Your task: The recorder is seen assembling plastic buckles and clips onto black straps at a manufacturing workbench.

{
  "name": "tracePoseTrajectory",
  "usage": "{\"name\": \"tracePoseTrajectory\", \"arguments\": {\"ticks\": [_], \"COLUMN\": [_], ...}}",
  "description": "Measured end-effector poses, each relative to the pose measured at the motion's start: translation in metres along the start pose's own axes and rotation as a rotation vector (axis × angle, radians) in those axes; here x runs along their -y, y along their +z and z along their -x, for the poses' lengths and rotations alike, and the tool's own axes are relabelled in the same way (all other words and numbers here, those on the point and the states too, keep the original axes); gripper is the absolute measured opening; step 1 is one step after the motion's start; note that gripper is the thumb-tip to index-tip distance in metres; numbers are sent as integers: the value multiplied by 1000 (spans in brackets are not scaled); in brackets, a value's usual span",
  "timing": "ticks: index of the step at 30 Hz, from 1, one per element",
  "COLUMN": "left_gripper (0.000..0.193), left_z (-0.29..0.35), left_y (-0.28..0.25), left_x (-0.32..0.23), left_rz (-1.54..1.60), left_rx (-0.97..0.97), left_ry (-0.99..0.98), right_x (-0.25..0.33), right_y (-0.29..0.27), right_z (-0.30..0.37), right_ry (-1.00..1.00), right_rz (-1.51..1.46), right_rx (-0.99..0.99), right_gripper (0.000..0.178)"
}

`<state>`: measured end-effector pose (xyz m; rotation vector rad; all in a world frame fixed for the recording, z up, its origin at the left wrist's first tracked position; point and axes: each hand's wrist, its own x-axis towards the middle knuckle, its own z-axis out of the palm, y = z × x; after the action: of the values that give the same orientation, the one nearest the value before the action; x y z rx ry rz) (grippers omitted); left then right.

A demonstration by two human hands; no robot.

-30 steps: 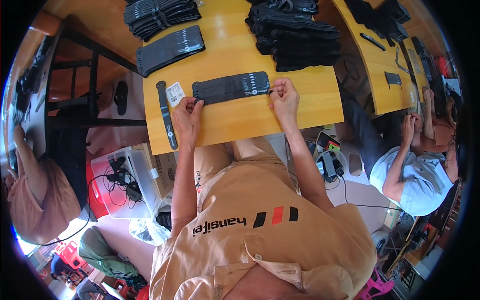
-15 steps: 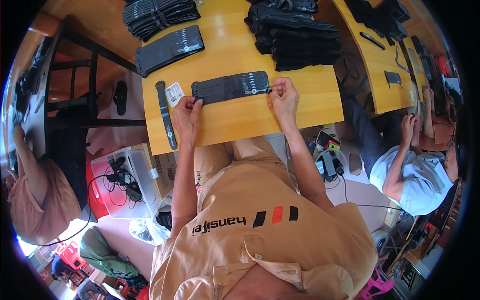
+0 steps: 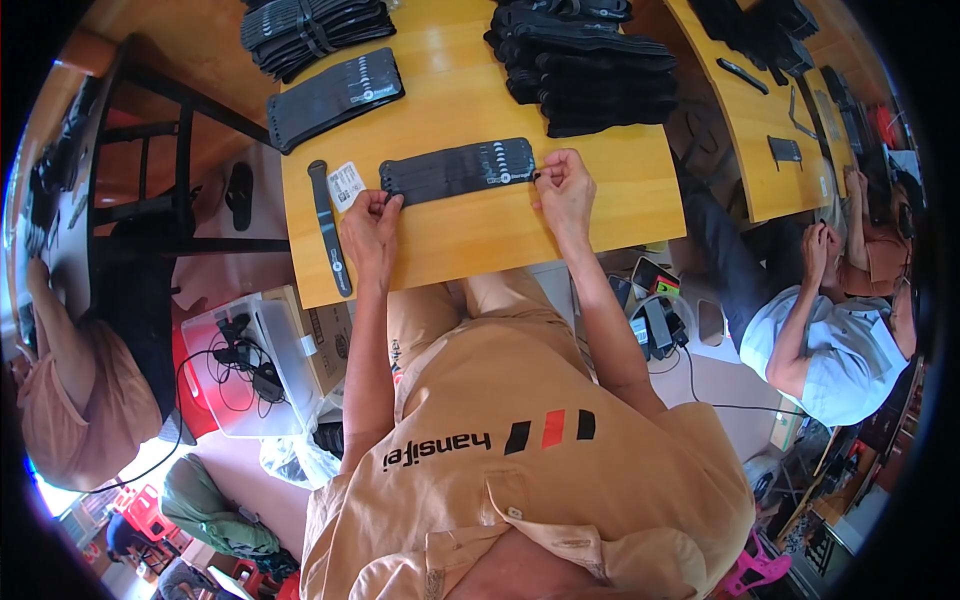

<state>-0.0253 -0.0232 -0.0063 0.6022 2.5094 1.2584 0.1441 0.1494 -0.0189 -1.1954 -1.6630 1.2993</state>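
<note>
A flat row of black straps [image 3: 440, 178], fanned closely side by side, lies across the table in front of me. My left hand [image 3: 370, 235] pinches the lower left end of this row between thumb and fingers. At the lower right end, my right hand [image 3: 566, 198] is closed with its fingertips on a strap's edge; the fingers partly cover it. One single black strap [image 3: 328, 225] with a rounded, holed end lies lengthwise left of my left hand. Beside it rests a white printed label [image 3: 345, 183], close to my left fingers.
Farther back on the wooden table [image 3: 620, 200] lie a flat strap stack [image 3: 335, 100], a tied strap bundle [image 3: 315, 35] and a high strap pile [image 3: 605, 80]. Co-workers sit on both sides. A clear plastic bin [image 3: 245, 365] with cables stands below left.
</note>
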Motion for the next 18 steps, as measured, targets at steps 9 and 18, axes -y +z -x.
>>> {"name": "tracePoseTrajectory", "arguments": {"ticks": [9,18], "left_gripper": [25,23], "left_z": [-1,-2], "left_y": [1,5], "left_x": [2,5], "left_rz": [-34,-42], "left_rx": [-10,-74], "left_ry": [-7,13], "right_x": [-11,-8], "right_y": [2,3], "right_z": [-3,-2], "right_ry": [-52,-106], "right_rz": [35,89], "right_rx": [-23,-42], "right_gripper": [16,13]}}
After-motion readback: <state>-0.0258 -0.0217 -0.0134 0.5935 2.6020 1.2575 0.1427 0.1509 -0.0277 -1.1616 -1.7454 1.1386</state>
